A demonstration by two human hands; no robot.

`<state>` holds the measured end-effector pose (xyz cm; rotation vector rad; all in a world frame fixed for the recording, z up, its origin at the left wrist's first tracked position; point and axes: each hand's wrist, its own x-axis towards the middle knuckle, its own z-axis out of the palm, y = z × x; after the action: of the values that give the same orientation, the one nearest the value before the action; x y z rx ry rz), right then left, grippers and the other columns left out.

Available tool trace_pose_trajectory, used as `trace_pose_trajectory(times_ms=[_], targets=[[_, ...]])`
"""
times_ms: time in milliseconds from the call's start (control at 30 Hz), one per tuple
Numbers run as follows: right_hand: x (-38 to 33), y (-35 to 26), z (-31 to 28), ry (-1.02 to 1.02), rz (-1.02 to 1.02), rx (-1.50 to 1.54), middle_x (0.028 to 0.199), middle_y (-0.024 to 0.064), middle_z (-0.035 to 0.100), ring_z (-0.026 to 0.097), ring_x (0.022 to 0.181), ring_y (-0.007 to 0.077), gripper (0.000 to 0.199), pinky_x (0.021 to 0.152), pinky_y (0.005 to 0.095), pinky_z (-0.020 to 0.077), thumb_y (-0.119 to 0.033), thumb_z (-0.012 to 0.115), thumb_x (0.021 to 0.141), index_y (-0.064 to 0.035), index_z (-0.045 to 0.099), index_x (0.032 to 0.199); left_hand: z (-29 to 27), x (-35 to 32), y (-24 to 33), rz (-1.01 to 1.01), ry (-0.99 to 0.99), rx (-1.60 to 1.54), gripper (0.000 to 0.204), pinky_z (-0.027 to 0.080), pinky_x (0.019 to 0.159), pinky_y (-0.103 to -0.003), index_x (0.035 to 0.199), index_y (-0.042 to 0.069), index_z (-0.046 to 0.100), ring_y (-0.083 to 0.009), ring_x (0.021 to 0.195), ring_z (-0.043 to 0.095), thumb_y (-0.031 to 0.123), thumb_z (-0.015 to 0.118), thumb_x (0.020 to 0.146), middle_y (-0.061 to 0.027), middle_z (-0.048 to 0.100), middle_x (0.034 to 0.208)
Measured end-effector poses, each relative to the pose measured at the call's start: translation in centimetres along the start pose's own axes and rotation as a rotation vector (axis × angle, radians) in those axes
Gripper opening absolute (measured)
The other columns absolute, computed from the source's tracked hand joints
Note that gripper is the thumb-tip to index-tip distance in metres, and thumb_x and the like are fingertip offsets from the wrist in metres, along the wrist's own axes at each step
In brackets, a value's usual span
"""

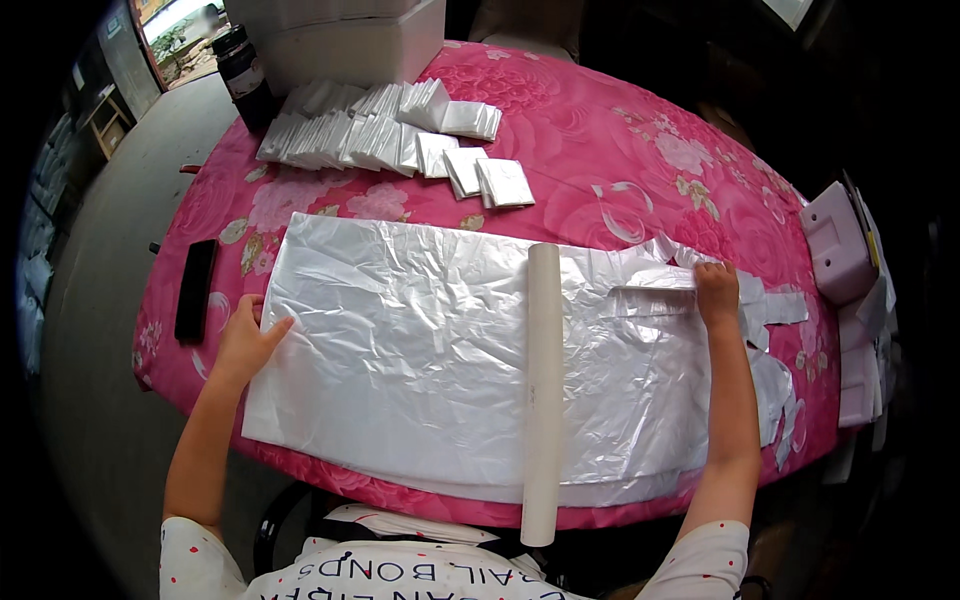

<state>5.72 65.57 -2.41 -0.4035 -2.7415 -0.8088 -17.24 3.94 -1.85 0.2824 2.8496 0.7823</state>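
A stack of silvery-white plastic bags (pixel 420 330) lies flat and wrinkled across the table, with cut, strip-like handle ends at the right. My left hand (pixel 247 338) rests at the stack's left edge, thumb and fingers apart, touching the plastic. At the other end my right hand (pixel 716 290) is closed on a handle strip of the top plastic bag. A pale round tube (pixel 543 390) lies across the stack between my hands, its near end reaching past the table edge.
Many folded white plastic packets (pixel 370 135) stand in rows at the back left, before a white foam box (pixel 340 45). A dark bottle (pixel 243 75) is beside them. A black phone (pixel 196 290) lies at the left. White containers (pixel 838 245) stand beyond the right edge.
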Motion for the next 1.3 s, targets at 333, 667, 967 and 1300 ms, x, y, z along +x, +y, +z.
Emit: trace_pose_trajectory(times_ms=[333, 667, 967, 1300], targets=[[-3.7, 6.0, 0.7, -0.11, 0.12, -0.166, 0.077, 0.0057, 0.062, 0.06, 0.083, 0.0211, 0.008, 0.101, 0.0416, 0.0343, -0.008, 0.054, 0.075, -0.0108, 0.062, 0.075, 0.0, 1.5, -3.5, 0.052, 0.011, -0.489, 0.023, 0.041, 0.059, -0.025, 0.092, -0.004, 0.063, -0.0078, 0.067, 0.051, 0.018, 0.064, 0.083, -0.0026, 0.06, 0.074], [-2.8, 5.5, 3.0, -0.074, 0.378, -0.357, 0.098, 0.0115, 0.063, 0.053, 0.105, 0.0273, 0.02, 0.104, 0.0474, 0.0272, -0.011, 0.052, 0.081, -0.007, 0.064, 0.096, 0.9, 1.6, -3.7, 0.118, 0.121, -0.124, 0.028, 0.045, 0.066, -0.035, 0.092, -0.005, 0.06, -0.0248, 0.073, 0.062, 0.022, 0.062, 0.084, -0.016, 0.065, 0.081], [7.5, -10.7, -8.8, -0.366, -0.03, 0.937, 0.095, 0.015, 0.061, 0.056, 0.095, 0.031, 0.042, 0.081, 0.0379, 0.0457, -0.029, 0.077, 0.066, -0.0012, 0.061, 0.094, 1.9, 0.8, -5.1, 0.126, 0.279, 0.056, 0.039, 0.047, 0.072, -0.039, 0.101, -0.006, 0.057, -0.0342, 0.084, 0.061, 0.03, 0.061, 0.086, -0.0225, 0.062, 0.092], [6.6, -9.8, -6.8, -0.311, -0.227, 0.751, 0.101, 0.017, 0.057, 0.053, 0.099, 0.0339, 0.064, 0.085, 0.0378, 0.0453, -0.027, 0.081, 0.054, -0.0013, 0.054, 0.107, 2.1, 0.2, -3.3, 0.135, 0.264, 0.103, 0.047, 0.045, 0.081, -0.042, 0.109, -0.009, 0.052, -0.0392, 0.095, 0.057, 0.033, 0.057, 0.088, -0.0258, 0.059, 0.102]])
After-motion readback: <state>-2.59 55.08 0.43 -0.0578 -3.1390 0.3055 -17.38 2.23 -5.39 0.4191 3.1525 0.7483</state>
